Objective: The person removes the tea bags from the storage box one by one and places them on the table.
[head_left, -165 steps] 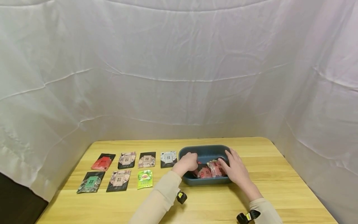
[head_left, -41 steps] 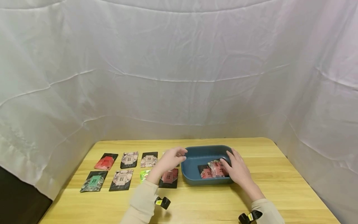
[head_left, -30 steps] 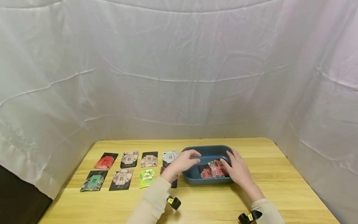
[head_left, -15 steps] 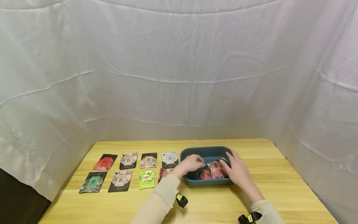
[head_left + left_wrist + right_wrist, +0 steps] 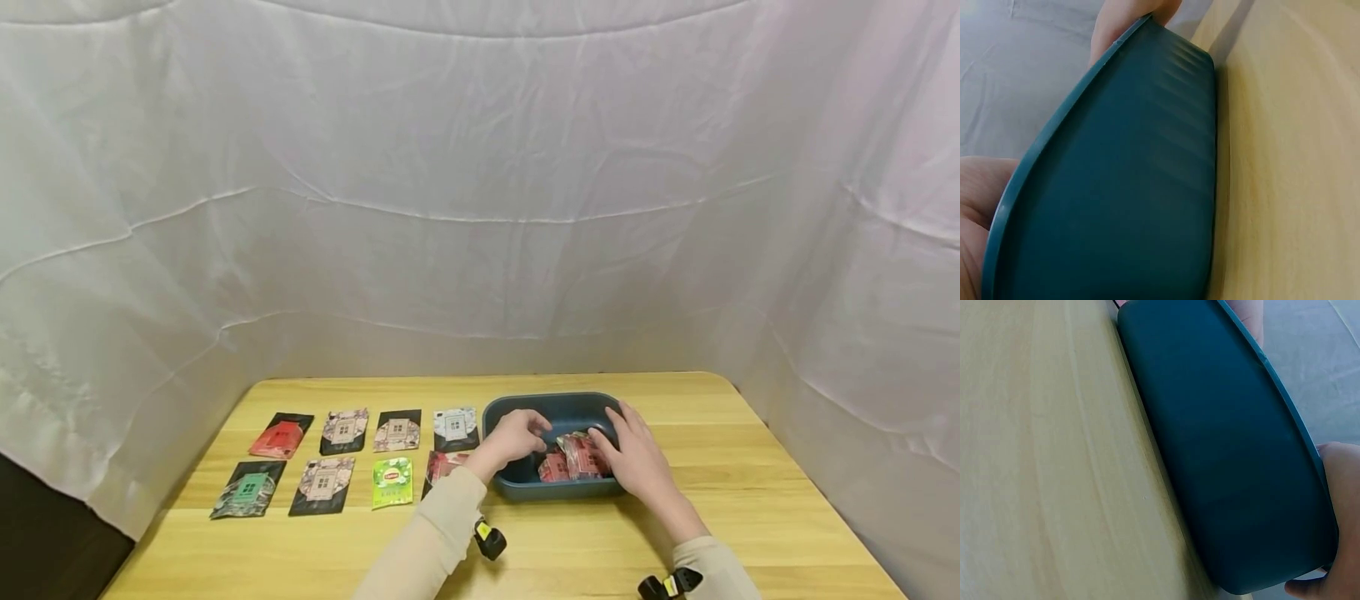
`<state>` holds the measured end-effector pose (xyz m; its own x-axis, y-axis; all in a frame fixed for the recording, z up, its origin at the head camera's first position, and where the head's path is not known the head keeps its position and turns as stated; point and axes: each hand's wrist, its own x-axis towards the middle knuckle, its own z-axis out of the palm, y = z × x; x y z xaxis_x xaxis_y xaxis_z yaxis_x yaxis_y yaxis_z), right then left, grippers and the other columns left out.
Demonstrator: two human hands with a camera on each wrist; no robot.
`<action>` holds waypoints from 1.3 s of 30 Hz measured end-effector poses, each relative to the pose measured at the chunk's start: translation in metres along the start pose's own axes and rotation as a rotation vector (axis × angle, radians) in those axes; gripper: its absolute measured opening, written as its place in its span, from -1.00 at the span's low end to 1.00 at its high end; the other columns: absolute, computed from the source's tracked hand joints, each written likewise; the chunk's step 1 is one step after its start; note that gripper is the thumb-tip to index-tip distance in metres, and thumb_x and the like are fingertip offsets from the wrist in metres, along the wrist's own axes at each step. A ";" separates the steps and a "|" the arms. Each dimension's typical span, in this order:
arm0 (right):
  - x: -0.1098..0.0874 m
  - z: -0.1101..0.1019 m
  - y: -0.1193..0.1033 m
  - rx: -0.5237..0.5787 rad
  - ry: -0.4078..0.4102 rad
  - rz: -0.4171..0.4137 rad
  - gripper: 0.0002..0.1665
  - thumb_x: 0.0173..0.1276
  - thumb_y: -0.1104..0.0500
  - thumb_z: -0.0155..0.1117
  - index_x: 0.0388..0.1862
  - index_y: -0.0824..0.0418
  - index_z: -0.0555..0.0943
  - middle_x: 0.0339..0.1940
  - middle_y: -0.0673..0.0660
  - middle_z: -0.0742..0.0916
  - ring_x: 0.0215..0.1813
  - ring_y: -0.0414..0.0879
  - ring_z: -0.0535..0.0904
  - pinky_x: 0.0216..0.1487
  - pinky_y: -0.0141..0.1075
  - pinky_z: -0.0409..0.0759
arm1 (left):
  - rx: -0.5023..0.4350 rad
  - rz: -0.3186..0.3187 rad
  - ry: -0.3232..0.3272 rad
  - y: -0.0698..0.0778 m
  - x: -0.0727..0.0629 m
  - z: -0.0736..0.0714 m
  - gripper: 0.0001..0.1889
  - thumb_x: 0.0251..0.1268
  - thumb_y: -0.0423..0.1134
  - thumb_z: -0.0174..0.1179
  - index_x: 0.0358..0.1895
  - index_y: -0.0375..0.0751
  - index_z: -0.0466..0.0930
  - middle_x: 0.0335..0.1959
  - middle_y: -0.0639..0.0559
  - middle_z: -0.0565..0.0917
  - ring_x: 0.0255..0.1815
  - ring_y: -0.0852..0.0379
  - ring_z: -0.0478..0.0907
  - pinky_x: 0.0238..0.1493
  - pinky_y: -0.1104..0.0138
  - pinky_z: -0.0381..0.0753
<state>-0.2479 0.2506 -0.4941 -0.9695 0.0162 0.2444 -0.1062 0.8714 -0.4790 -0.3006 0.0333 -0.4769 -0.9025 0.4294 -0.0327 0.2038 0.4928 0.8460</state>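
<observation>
A dark blue plastic bin (image 5: 555,490) stands on the table and holds several tea bag sachets (image 5: 583,456) with red and pink fronts, bunched toward its right half. My left hand (image 5: 512,439) reaches over the bin's left rim, its fingertips above the inside, with a gap between thumb and forefinger and nothing seen between them. Around the bin's right end my right hand (image 5: 641,458) grips the wall, thumb on the inner side. Left of the bin, two rows of sachets lie flat; a dark red sachet (image 5: 442,468) is partly hidden by my left forearm.
The rows also hold a green-yellow Lipton sachet (image 5: 392,482), a black sachet with a green label (image 5: 249,490), and a red-black one (image 5: 282,436). Light wooden table (image 5: 577,554) surrounds them. A pale cloth curtain (image 5: 480,275) closes off the back and sides.
A dark red sachet has come to lie at the right end of the lower row. My left hand has moved right, from over the rows back into the bin. My right hand stays put.
</observation>
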 end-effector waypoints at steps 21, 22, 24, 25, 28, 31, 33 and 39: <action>-0.001 -0.002 -0.002 0.004 0.006 -0.019 -0.16 0.51 -0.26 -0.11 0.46 0.35 0.25 0.53 0.43 0.18 0.51 0.40 0.06 0.42 0.30 0.15 | -0.217 -0.056 -0.020 0.000 0.004 0.007 -0.73 0.12 -0.61 0.20 -0.09 -0.40 0.62 -0.37 -0.04 0.54 -0.46 0.16 0.63 -0.32 0.27 0.73; -0.001 -0.002 -0.002 0.005 0.006 -0.018 -0.16 0.51 -0.26 -0.10 0.46 0.35 0.25 0.53 0.42 0.18 0.51 0.40 0.06 0.42 0.31 0.15 | -0.217 -0.053 -0.015 0.001 0.005 0.008 -0.73 0.12 -0.62 0.20 -0.09 -0.40 0.62 -0.37 -0.04 0.53 -0.47 0.17 0.63 -0.34 0.29 0.73; 0.000 -0.002 -0.002 0.006 0.005 -0.016 -0.17 0.51 -0.26 -0.10 0.46 0.35 0.25 0.54 0.42 0.18 0.51 0.40 0.05 0.42 0.31 0.15 | -0.228 -0.048 0.004 0.001 0.005 0.008 -0.72 0.10 -0.65 0.19 -0.10 -0.40 0.62 -0.36 -0.06 0.52 -0.48 0.16 0.62 -0.34 0.29 0.73; 0.000 -0.002 -0.002 0.005 0.005 -0.015 -0.17 0.51 -0.26 -0.10 0.46 0.35 0.25 0.54 0.42 0.17 0.51 0.40 0.05 0.42 0.31 0.15 | -0.234 -0.044 0.017 0.002 0.004 0.008 -0.71 0.08 -0.66 0.18 -0.11 -0.40 0.62 -0.35 -0.08 0.53 -0.48 0.14 0.62 -0.34 0.28 0.73; -0.001 -0.002 -0.003 0.003 0.002 -0.013 -0.17 0.51 -0.26 -0.09 0.46 0.35 0.25 0.54 0.42 0.17 0.52 0.40 0.05 0.42 0.31 0.14 | -0.241 -0.024 0.055 0.003 0.003 0.005 -0.68 0.04 -0.68 0.15 -0.10 -0.41 0.62 -0.30 -0.15 0.57 -0.46 0.11 0.61 -0.31 0.25 0.73; -0.001 -0.002 -0.003 -0.001 -0.002 -0.013 -0.16 0.51 -0.26 -0.09 0.46 0.35 0.25 0.54 0.42 0.16 0.52 0.40 0.04 0.42 0.31 0.14 | -0.253 -0.006 0.096 0.004 0.001 -0.002 -0.65 0.03 -0.66 0.14 -0.06 -0.41 0.62 -0.23 -0.19 0.62 -0.40 0.10 0.61 -0.27 0.22 0.73; -0.001 -0.002 -0.002 -0.003 -0.001 -0.013 -0.16 0.51 -0.26 -0.10 0.47 0.34 0.24 0.54 0.42 0.16 0.52 0.39 0.04 0.43 0.31 0.14 | -0.272 0.003 0.120 0.006 0.000 -0.007 -0.64 0.05 -0.64 0.14 -0.03 -0.40 0.61 -0.17 -0.22 0.65 -0.34 0.10 0.62 -0.24 0.22 0.73; 0.000 0.000 -0.001 -0.008 0.006 -0.016 -0.16 0.51 -0.27 -0.10 0.47 0.33 0.24 0.55 0.40 0.15 0.53 0.38 0.04 0.42 0.31 0.15 | -0.338 -0.007 0.155 0.008 -0.006 -0.026 -0.65 0.18 -0.59 0.12 0.04 -0.32 0.59 -0.04 -0.24 0.66 -0.21 0.08 0.62 -0.19 0.21 0.70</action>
<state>-0.2477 0.2504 -0.4934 -0.9663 0.0057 0.2572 -0.1194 0.8756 -0.4680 -0.3037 0.0150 -0.4559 -0.9554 0.2946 0.0200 0.0840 0.2062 0.9749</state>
